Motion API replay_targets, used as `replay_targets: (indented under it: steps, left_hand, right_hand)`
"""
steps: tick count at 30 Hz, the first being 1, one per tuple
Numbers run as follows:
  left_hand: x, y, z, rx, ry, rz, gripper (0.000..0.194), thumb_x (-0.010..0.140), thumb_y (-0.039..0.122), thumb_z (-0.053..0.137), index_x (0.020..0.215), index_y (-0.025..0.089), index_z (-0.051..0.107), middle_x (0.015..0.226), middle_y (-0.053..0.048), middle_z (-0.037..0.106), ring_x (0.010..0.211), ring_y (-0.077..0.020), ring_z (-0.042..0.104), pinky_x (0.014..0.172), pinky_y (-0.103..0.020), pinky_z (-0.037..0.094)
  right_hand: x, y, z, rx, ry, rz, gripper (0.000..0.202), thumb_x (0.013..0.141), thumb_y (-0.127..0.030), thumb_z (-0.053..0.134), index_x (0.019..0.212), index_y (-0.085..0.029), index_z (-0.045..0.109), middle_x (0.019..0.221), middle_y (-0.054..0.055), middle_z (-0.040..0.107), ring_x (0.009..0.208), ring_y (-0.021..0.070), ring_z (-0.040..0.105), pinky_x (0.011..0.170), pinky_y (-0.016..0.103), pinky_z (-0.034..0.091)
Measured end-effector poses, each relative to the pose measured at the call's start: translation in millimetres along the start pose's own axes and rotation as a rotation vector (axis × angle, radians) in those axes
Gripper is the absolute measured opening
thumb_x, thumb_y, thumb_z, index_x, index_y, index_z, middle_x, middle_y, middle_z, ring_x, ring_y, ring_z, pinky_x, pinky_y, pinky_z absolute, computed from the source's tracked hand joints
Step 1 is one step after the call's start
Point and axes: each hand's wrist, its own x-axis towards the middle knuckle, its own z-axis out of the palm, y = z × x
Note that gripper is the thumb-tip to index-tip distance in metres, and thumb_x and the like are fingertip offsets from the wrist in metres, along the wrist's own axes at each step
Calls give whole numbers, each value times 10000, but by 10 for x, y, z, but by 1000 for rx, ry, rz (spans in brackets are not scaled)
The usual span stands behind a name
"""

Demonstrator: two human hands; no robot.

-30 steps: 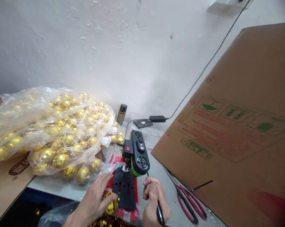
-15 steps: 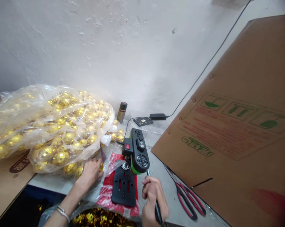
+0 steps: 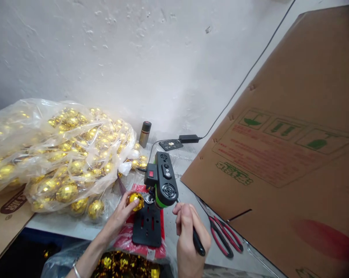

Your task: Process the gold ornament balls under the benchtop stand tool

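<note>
My left hand [image 3: 120,216] pinches a gold mirrored ball [image 3: 136,201] between thumb and fingers. The ball is just above and left of the black slotted base plate [image 3: 147,227] of a small bench drill press [image 3: 167,179]. My right hand [image 3: 190,235] is wrapped round the black-gripped lever [image 3: 198,242] at the machine's right side; its thin rod runs up to the black and green head. The drill bit is hidden under that head. A red plastic sheet [image 3: 159,251] lies beneath the base plate.
A clear bag [image 3: 104,133] full of gold balls lies at left. Another heap of gold balls [image 3: 128,264] sits in plastic at the front edge. Red-and-black-handled scissors [image 3: 225,237] lie beside a large cardboard box [image 3: 273,143]. A spray can [image 3: 145,134] and a power adapter [image 3: 189,138] stand near the wall.
My left hand has moved right from the balls by the bag to the drill press, carrying one gold ball. My right hand still grips the lever. The view has shifted slightly.
</note>
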Motion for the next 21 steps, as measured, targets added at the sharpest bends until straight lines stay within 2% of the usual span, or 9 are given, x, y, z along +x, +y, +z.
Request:
replay_targets:
  steps: [3,8,14,21]
  left_hand:
    - [-33,-232,140,249,35,118,636,890,616,684,1355,190,608,1342,-144,758,1274,-336,708,1146,-520,542]
    - [-116,-454,245,489,-27,283,594,879,468,754,1403,213,635,1408,-177,738,1302,-377,703,1151,-573,549]
    - [-205,-466,287,583,-38,412,525,896,356,734,1392,214,635,1370,-184,747,1284,-381,708,1116,-570,579]
    - [-72,-410,371,673,-33,370,471,788,315,780,1238,209,689,1193,-144,775,1129,-379,728,993,-551,589]
  right_hand:
    - [14,-5,-10,-11,-12,8,475,1118,-340,487,657,-225,501,625,-35,524,506,91,454,457,226,352]
    - [-22,23,-26,-2,-22,-34,422,1118,-303,476,715,-221,570,642,-41,523,505,92,461,472,217,384]
    - [-107,92,-75,-20,-63,-4,365,1113,-281,466,777,-220,596,694,-31,534,532,101,450,482,222,384]
    - [-168,195,-104,-20,-96,-34,328,1103,-207,456,813,-223,607,724,-27,545,557,107,465,506,223,395]
